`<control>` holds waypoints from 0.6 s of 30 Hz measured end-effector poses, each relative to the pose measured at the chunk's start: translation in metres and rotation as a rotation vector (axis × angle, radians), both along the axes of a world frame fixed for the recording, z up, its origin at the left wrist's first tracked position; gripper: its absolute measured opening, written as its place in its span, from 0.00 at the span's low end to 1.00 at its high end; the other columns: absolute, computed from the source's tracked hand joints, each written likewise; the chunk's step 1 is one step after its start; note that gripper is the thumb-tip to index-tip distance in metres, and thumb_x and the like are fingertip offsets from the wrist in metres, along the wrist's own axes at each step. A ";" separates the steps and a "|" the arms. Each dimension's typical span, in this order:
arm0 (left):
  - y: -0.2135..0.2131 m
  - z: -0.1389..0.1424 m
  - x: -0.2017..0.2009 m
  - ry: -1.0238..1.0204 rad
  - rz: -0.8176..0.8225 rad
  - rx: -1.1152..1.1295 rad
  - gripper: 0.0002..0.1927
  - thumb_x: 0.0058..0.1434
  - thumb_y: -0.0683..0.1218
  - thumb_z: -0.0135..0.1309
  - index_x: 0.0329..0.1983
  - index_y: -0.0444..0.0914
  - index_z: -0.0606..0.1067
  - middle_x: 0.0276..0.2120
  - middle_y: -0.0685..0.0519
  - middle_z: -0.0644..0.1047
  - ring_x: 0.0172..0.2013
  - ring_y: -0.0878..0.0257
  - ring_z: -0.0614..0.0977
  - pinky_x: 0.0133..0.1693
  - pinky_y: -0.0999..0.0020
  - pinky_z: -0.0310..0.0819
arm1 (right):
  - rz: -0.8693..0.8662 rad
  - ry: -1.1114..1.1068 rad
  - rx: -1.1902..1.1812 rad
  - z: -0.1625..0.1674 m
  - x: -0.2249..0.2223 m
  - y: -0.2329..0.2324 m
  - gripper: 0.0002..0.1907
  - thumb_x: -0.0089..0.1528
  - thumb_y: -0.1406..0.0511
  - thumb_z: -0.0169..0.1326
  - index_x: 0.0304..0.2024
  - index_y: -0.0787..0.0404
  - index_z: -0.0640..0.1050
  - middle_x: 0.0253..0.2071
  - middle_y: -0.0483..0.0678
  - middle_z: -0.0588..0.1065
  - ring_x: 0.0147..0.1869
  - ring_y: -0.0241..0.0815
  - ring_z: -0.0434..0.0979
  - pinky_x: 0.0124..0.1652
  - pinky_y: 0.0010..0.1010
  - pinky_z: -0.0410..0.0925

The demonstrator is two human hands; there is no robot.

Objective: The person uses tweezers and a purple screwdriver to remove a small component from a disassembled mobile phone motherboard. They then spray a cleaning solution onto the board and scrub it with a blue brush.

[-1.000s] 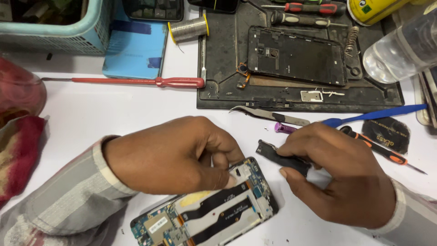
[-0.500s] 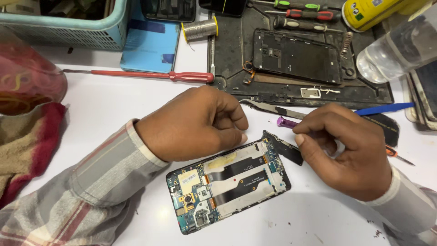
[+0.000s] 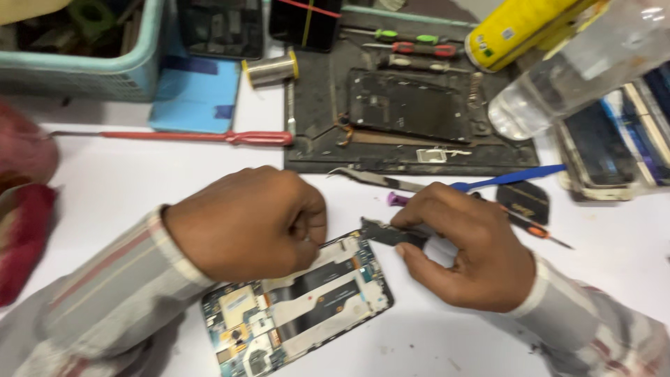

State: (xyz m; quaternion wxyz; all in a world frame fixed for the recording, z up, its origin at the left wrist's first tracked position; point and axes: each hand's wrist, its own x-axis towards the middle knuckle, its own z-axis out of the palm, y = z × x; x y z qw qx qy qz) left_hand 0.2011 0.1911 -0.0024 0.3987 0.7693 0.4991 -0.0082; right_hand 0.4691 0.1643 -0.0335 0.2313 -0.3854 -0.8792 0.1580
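Near the white bench's (image 3: 139, 188) front edge lies the opened phone with bare circuit boards (image 3: 296, 307). Left hand (image 3: 251, 223), fisted, pinches a thin metal tool at its top edge; right hand (image 3: 464, 251) grips a small black cover piece (image 3: 391, 234) just beside that corner.

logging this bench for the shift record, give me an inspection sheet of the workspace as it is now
surface: white table, bare patches between tools
job's things: opened phone, circuit boards exposed, lying flat; small black part at its top end
clutter: red screwdriver, dark work mat with a phone frame, solder spool, blue pry tool, clear bottle, teal basket
hands: left hand closed in a fist over the phone, what it pinches unclear; right hand grips the black part
cables: nothing seen
surroundings: red cloth at left edge, more phones at right
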 end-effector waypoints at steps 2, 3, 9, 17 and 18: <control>0.002 0.001 0.001 0.013 0.013 -0.057 0.07 0.53 0.48 0.63 0.27 0.40 0.82 0.20 0.55 0.81 0.24 0.64 0.82 0.31 0.67 0.75 | -0.047 0.064 -0.013 -0.003 0.008 0.000 0.17 0.53 0.70 0.64 0.45 0.63 0.78 0.37 0.46 0.76 0.31 0.36 0.75 0.29 0.25 0.66; 0.003 0.001 0.002 0.018 0.018 -0.070 0.08 0.54 0.48 0.63 0.28 0.39 0.82 0.21 0.55 0.81 0.24 0.65 0.81 0.31 0.68 0.75 | -0.140 0.122 0.056 -0.004 0.015 0.001 0.18 0.54 0.71 0.63 0.47 0.63 0.76 0.37 0.46 0.75 0.31 0.35 0.73 0.29 0.23 0.65; 0.008 0.001 0.000 -0.044 0.028 -0.116 0.09 0.55 0.49 0.65 0.27 0.38 0.82 0.20 0.54 0.80 0.22 0.67 0.80 0.31 0.70 0.74 | -0.489 0.473 0.485 0.001 0.079 0.033 0.27 0.69 0.78 0.57 0.66 0.62 0.63 0.53 0.45 0.67 0.48 0.31 0.66 0.42 0.17 0.64; 0.005 0.001 0.001 -0.018 0.041 -0.087 0.12 0.53 0.51 0.67 0.24 0.39 0.81 0.19 0.54 0.81 0.22 0.67 0.80 0.31 0.69 0.74 | -0.533 0.148 0.860 0.051 0.124 0.096 0.51 0.65 0.75 0.65 0.77 0.50 0.46 0.64 0.46 0.60 0.65 0.39 0.65 0.62 0.28 0.67; 0.004 0.000 0.001 -0.041 0.054 -0.081 0.13 0.52 0.52 0.68 0.24 0.39 0.81 0.18 0.54 0.81 0.21 0.66 0.80 0.30 0.68 0.74 | -0.493 0.176 0.835 0.053 0.119 0.102 0.52 0.65 0.75 0.67 0.77 0.51 0.46 0.65 0.48 0.59 0.67 0.41 0.65 0.64 0.30 0.68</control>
